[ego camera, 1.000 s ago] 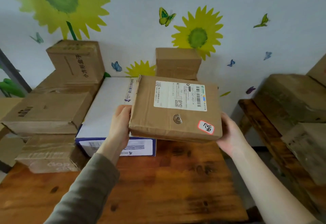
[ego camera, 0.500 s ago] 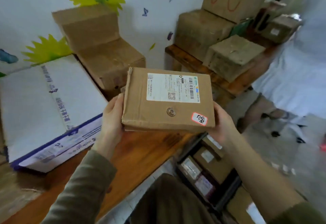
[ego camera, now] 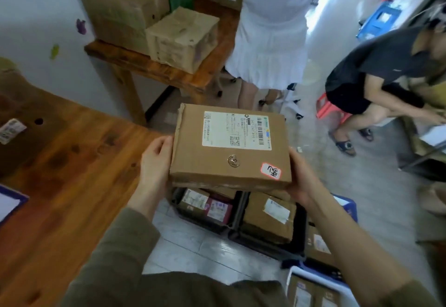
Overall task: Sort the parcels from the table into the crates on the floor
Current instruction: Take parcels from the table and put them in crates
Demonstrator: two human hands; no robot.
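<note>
The flat cardboard parcel [ego camera: 217,169], shipping label and red-edged sticker facing up, is held level in the air just past the edge of the wooden bench [ego camera: 60,174]. It is above two black crates [ego camera: 237,215] on the floor that already hold parcels. The left grip [ego camera: 155,159] clasps its left edge and the right grip [ego camera: 303,176] its right near corner, fingers hidden underneath.

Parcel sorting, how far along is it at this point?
Done: the black crates on the floor already hold several parcels. In hand: the left hand and right hand hold a flat brown parcel above those crates, not yet set down. Left: placing it, plus at least the white-and-blue box on the table; more may lie outside the view.
</note>
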